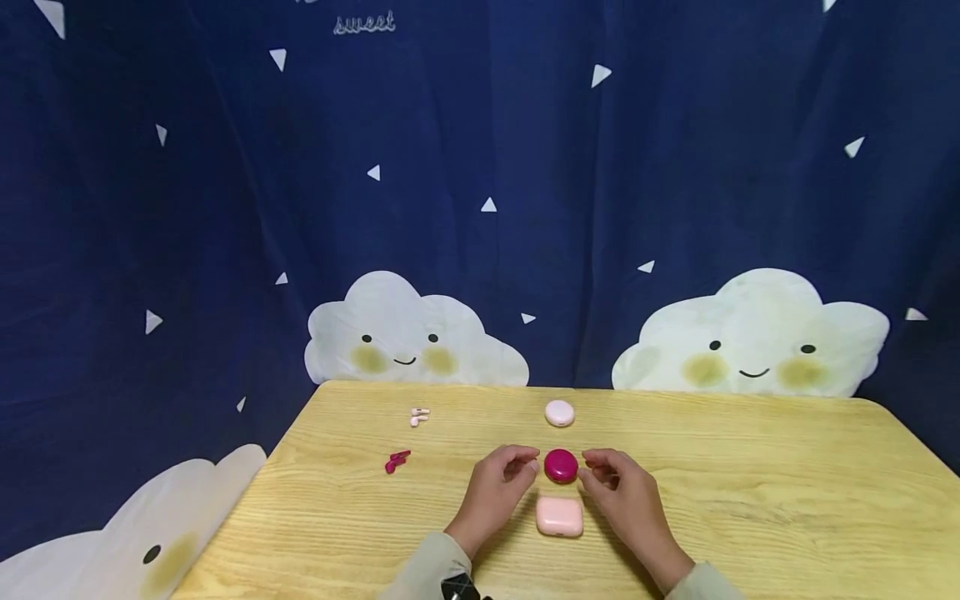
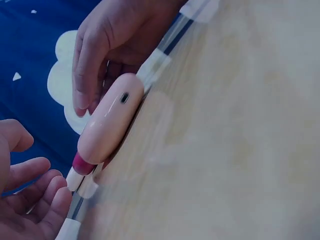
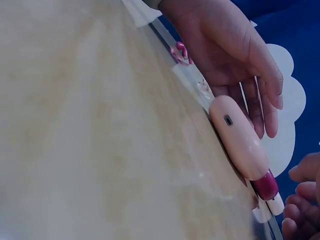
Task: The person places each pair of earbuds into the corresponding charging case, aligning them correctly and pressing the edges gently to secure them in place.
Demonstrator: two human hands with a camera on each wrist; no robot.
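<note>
Pale cloth sleeves point(image 1: 429, 567) lead to the left hand point(image 1: 497, 490) and right hand point(image 1: 628, 504), fingers loosely bent, grasping nothing, just either side of a glossy, rounded magenta case point(image 1: 561, 466). Nearer sits a smooth, round-cornered pink case point(image 1: 559, 517); beyond, a round pale case point(image 1: 559, 413); leftward, stemmed magenta earbuds point(image 1: 391, 467) on the wood-grained table point(image 1: 750, 483).

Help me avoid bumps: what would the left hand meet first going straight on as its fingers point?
Probably the round magenta case, just ahead of the left hand, though depth is unclear.
</note>
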